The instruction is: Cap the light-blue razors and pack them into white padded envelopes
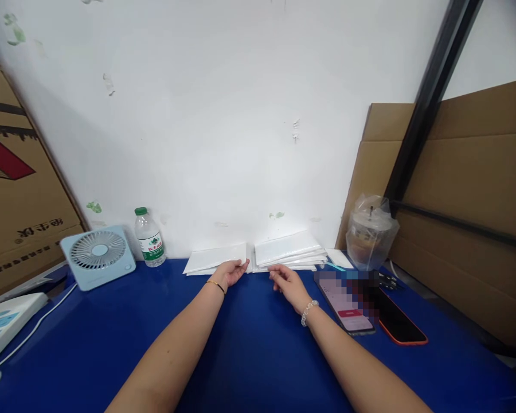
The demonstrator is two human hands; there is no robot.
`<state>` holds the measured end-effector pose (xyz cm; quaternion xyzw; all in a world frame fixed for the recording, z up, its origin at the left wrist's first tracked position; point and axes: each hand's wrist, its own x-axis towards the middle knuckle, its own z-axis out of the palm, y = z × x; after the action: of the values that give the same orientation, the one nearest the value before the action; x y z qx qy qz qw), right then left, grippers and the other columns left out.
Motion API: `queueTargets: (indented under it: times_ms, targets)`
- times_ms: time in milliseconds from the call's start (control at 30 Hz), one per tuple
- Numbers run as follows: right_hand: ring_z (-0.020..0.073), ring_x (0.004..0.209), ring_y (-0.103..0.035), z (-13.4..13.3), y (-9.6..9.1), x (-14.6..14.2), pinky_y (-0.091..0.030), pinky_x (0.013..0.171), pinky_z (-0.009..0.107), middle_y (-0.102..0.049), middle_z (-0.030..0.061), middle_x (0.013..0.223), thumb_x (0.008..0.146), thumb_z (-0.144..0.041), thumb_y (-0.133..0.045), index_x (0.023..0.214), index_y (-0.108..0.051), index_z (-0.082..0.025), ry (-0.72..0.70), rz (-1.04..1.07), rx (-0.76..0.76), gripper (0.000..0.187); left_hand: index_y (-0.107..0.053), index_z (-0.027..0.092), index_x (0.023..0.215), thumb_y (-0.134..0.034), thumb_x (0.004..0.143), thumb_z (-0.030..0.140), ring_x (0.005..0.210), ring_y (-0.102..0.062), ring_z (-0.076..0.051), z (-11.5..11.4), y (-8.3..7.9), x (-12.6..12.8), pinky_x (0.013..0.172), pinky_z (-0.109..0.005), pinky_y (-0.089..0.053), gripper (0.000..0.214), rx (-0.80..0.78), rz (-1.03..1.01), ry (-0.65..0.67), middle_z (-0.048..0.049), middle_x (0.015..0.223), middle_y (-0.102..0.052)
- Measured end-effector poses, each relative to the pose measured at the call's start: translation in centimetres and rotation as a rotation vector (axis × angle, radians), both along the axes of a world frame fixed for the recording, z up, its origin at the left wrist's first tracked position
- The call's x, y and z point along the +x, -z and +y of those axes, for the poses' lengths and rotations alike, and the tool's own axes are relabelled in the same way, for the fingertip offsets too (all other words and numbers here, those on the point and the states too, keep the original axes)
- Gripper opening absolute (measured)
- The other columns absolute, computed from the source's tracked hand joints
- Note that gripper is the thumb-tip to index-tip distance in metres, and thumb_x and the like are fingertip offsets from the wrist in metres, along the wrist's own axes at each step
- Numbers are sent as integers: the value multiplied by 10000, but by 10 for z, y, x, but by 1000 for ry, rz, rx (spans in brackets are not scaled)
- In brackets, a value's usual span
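At the back of the blue table lie two low stacks of flat white packets. My left hand (232, 273) is at the near right corner of the left stack (217, 257), thumb on top and fingers by the edge, pinching a white packet. Just in front of the right stack (289, 249) is my right hand (287, 282). Its fingers are loosely bent and a little apart, with nothing visible between them. The fingertips are close to that stack's front edge; whether they touch it I cannot tell.
A light-blue fan (98, 255) and a plastic bottle (150, 238) stand at the left, near a white power strip (12, 324). Rightward are two phones (348, 307) (399, 318) and a bagged drink cup (370, 232). Cardboard (477, 229) lines the right side; a wall closes the back.
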<state>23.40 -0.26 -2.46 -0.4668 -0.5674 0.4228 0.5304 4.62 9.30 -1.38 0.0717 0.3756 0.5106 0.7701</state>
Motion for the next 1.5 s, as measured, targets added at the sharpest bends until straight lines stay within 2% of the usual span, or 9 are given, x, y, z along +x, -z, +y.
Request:
queueTargets:
  times_ms: [200, 333, 500, 667, 800, 1000, 1200, 1400, 1500]
  targets:
    - [110, 653, -601, 9, -9, 25, -442, 484, 204, -524, 56, 1153, 677, -305, -597, 1144, -534, -243, 319, 276, 13, 475, -358, 81, 1141, -402, 870, 108, 743, -667, -199, -3, -3, 4, 520, -263, -566, 276, -40, 70, 81, -191, 1034, -546]
    - [160, 750, -629, 20, -12, 33, -487, 525, 225, -587, 48, 964, 668, -267, -579, 1191, -519, -219, 282, 412, -86, 528, -337, 63, 1181, -408, 875, 212, 908, -629, -237, -25, -5, 6, 625, -292, -568, 347, -37, 64, 95, -199, 1070, -514]
    - [190, 921, -582, 15, -22, 26, -494, 766, 334, -447, 104, 1290, 762, -237, -457, 1261, -482, -204, 327, 12, 196, 500, -321, 49, 1210, -549, 778, 434, 1055, -549, -317, -70, -13, 16, 746, -390, -534, 621, -43, 23, 263, -239, 1122, -496]
    - [260, 1205, -395, -26, -42, -6, -308, 1001, 461, -486, 100, 1302, 752, -88, -438, 1257, -488, -206, -69, -737, 749, 521, -389, 110, 1186, -384, 687, 755, 1073, -526, -320, -98, -43, 9, 836, -488, -454, 815, 256, -66, 415, -201, 1125, -527]
    - [233, 1240, -382, -46, -44, -29, -299, 1016, 439, -536, 84, 1259, 683, -30, -422, 1181, -524, -195, -343, -854, 871, 534, -472, 142, 1165, -386, 729, 692, 1013, -551, -269, -103, -51, -11, 874, -421, -442, 707, 505, -95, 321, -133, 1110, -574]
    - [234, 1143, -490, -64, -40, -40, -368, 969, 409, -584, 74, 1156, 541, -31, -417, 877, -553, -217, -361, -539, 754, 408, -509, 94, 1104, -467, 776, 457, 814, -606, -216, -98, -32, -30, 753, -366, -498, 491, 414, -112, 154, -118, 935, -621]
    - [220, 1038, -550, -79, -41, -46, -330, 992, 428, -628, 57, 1080, 635, -77, -481, 1074, -511, -234, -423, -459, 674, 467, -547, 100, 978, -389, 810, 407, 731, -606, -163, -87, -30, -47, 707, -282, -522, 384, 393, -92, -155, -88, 831, -614]
    - [202, 949, -582, -57, -20, -67, -461, 849, 354, -638, 45, 981, 808, -350, -502, 934, -543, -224, -133, 243, -15, 182, -431, 204, 1116, -428, 824, 279, 985, -594, -148, -83, -44, -37, 792, -242, -512, 301, 436, 124, -683, -54, 1119, -567]
    - [218, 954, -603, -46, -11, -74, -502, 778, 367, -637, 65, 1026, 835, -405, -445, 932, -532, -210, -128, 649, -370, 235, -319, 311, 1198, -492, 822, 230, 1056, -570, -147, -100, -53, -11, 837, -280, -504, 422, 636, 314, -763, -3, 1263, -484]
